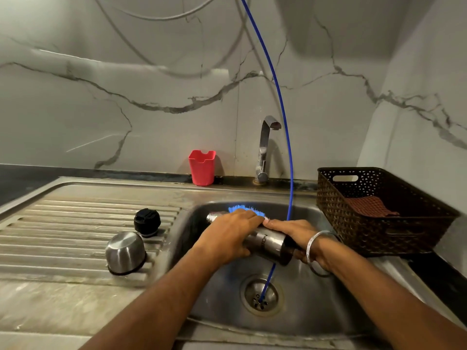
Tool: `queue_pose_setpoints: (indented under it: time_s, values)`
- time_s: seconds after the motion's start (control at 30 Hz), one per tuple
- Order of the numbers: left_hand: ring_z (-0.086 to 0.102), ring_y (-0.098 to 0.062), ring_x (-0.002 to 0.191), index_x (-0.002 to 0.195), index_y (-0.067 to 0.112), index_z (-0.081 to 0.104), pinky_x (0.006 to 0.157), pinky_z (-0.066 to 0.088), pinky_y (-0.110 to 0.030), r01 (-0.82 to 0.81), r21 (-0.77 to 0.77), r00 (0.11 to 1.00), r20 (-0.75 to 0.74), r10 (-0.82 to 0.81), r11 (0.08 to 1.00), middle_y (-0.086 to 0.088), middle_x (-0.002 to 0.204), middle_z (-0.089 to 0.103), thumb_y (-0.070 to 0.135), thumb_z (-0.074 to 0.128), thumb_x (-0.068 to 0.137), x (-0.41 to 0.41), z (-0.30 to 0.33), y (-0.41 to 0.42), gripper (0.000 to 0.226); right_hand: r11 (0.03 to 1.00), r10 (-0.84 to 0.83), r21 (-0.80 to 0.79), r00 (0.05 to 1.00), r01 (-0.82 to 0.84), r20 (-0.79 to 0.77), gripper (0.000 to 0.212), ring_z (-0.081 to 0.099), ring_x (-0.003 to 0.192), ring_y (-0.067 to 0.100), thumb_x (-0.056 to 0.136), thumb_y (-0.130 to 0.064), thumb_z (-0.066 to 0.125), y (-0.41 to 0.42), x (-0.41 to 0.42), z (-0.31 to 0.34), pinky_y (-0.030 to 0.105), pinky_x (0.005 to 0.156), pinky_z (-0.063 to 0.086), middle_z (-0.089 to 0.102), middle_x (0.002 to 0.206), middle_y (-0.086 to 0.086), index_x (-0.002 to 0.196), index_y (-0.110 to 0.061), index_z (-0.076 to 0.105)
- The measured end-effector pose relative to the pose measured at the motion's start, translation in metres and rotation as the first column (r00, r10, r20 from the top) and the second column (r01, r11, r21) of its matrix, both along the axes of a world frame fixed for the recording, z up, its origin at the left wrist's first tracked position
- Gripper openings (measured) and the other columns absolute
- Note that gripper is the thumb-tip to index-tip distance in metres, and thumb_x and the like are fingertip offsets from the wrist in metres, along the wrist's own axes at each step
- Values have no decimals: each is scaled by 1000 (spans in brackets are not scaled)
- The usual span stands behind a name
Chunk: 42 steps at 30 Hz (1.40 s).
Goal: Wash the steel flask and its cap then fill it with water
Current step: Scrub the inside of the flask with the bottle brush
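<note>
You are leaning over the sink (316, 322), with both forearms reaching in above the drain (261, 295), where a thin blue hose (283, 114) is dropping from overhead. Your left hand (227, 238) is curling over the upper part of the steel flask (271, 245), holding a blue scrubber (243, 209) against it, thumb underneath. Your right hand (300, 236) is gripping the flask's base end, fingers lying along the top and thumb hidden below.

The flask is lying nearly level above the basin. Its long axis is running from near right to far left, with the threaded mouth pointing far left and the base towards you on the right.

The steel is looking wet, so it could be slipping out of your right grip and banging into the basin. The blue hose is hanging just behind the flask, and a wide stroke could be snagging it.

On the ribbed drainboard (63, 238) to the left, the steel cup cap (125, 252) is sitting mouth down, with the black stopper (147, 221) just beyond it. Farther back, the tap (265, 150) is looking dry, and a red holder (202, 168) is standing against the wall. A brown basket (374, 218) is sitting at the right.
</note>
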<state>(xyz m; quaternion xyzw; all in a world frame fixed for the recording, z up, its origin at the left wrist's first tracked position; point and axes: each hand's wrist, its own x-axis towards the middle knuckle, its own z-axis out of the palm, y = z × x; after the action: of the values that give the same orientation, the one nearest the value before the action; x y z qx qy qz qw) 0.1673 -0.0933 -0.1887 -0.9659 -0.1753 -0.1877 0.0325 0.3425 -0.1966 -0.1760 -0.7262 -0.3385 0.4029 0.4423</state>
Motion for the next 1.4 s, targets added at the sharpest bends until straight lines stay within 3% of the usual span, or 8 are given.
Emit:
queue_pose_setpoints:
  time_s: [0.17,0.3,0.47,0.67,0.9,1.0,1.17,1.4]
  values:
    - [46,-16,121,140,30,51,104,41,-35,-43,12,998,-52,43,999,4,131,52,49,78,73,2,-8,3,74,987,123,57,936,-149,329,43,72,89,13,80,-52,76,0,9,4,25,81,58,77,97,-3,113,-24,76]
    - [54,-11,97,119,30,62,87,51,-30,-123,-266,978,130,162,956,8,107,54,57,82,61,0,-13,6,67,938,-183,346,823,-17,538,63,71,83,8,77,-77,61,3,19,11,27,83,57,76,93,-9,123,-35,71]
    - [62,-9,82,98,23,61,73,55,-28,-289,-591,877,151,455,753,7,92,64,61,85,64,-6,-17,15,56,859,-252,487,695,-160,673,45,71,79,2,92,-53,62,0,11,4,30,74,61,76,97,-10,136,-44,58]
    - [65,-11,82,100,26,61,79,60,-38,-442,-604,815,39,578,664,9,88,65,82,67,57,-9,-26,25,72,914,-125,264,404,-308,906,47,59,60,9,96,-59,46,0,-4,3,33,61,54,65,66,-1,142,-61,38]
    - [60,-7,76,104,26,63,65,48,-23,-465,-466,867,-67,494,753,7,87,64,74,72,67,0,-26,14,61,974,-63,116,260,-195,964,52,66,91,24,102,-50,40,14,-7,0,40,80,56,70,99,4,152,-53,24]
    - [63,-8,79,102,27,63,70,54,-26,-499,-583,806,-42,590,641,8,88,66,75,75,62,3,-27,16,64,971,-60,124,290,-206,955,52,65,92,24,104,-46,40,14,-11,-2,42,82,56,70,103,7,153,-49,24]
    - [69,-14,82,102,25,60,75,62,-34,-371,-835,778,-41,627,406,2,92,69,67,83,61,7,-25,13,63,943,-94,259,581,-207,809,50,69,97,19,100,-41,55,17,-16,-8,38,84,59,72,116,-2,147,-49,41]
    - [72,-16,87,108,22,67,76,64,-36,-116,-956,770,85,632,270,-1,95,74,48,95,49,0,-29,9,69,945,-48,314,909,-93,414,35,52,35,6,104,-25,53,25,-11,-8,14,42,43,58,41,-14,138,-23,58]
